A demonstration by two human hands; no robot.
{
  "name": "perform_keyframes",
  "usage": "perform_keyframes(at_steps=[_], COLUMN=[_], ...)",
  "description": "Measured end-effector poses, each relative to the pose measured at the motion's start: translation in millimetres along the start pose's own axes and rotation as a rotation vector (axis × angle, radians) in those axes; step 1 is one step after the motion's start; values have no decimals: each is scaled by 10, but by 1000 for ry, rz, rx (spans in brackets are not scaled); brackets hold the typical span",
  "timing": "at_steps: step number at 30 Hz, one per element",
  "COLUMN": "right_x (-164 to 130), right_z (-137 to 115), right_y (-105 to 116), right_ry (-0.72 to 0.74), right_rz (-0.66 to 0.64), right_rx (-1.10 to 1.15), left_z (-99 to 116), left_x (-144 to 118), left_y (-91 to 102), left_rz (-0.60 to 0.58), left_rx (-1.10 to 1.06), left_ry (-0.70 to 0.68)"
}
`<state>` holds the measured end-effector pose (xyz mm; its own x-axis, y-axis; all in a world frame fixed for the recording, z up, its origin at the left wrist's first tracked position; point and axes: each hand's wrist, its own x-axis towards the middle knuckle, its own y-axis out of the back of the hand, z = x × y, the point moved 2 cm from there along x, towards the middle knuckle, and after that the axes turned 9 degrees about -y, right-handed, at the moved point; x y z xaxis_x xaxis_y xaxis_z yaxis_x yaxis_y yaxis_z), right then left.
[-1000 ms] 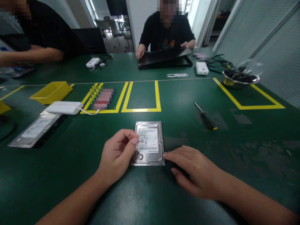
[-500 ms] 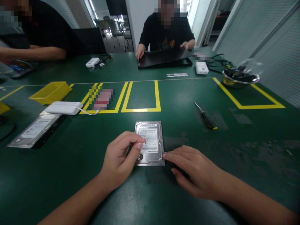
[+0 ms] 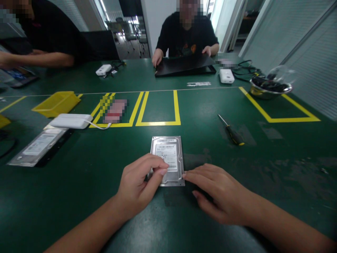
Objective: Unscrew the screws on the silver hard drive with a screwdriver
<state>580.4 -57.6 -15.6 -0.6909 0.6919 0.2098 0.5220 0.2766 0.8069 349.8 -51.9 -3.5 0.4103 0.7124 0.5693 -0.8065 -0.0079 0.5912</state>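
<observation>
A silver hard drive (image 3: pixel 168 154) with a white label lies flat on the green table (image 3: pixel 79 182) right in front of me. My left hand (image 3: pixel 140 184) rests on its near left corner, thumb and fingertips pinched together on the lid. My right hand (image 3: pixel 218 193) lies flat on the table, one fingertip touching the drive's near right corner. A black-and-yellow screwdriver (image 3: pixel 231 131) lies to the right, beyond my right hand.
Another hard drive (image 3: pixel 34 149) and a white box (image 3: pixel 71 121) with a cable lie at left, near a yellow bin (image 3: pixel 56 103). A metal bowl (image 3: pixel 270 88) stands far right. Yellow tape marks squares. Two other people work at the far side, one on a black laptop (image 3: pixel 184 65).
My left hand has slid toward me and to the right over the drive, from its left edge to the near left corner. My right hand has stayed put.
</observation>
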Motion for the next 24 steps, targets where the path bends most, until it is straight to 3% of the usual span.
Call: perform_keyframes(at_steps=[9,18,24], right_x=[11,4,-26], right_z=[31,9,65], right_y=[-15,-6,69], right_ry=[-2,-23,53], right_rz=[-4,-32,156], right_rx=[5,-15,-229], left_z=[62,160,184], left_x=[-18,-30,-91], left_y=[-51,-262,-400], left_rz=[-125,-321,-437], left_rx=[5,46,118], left_ry=[-70,-155,-94])
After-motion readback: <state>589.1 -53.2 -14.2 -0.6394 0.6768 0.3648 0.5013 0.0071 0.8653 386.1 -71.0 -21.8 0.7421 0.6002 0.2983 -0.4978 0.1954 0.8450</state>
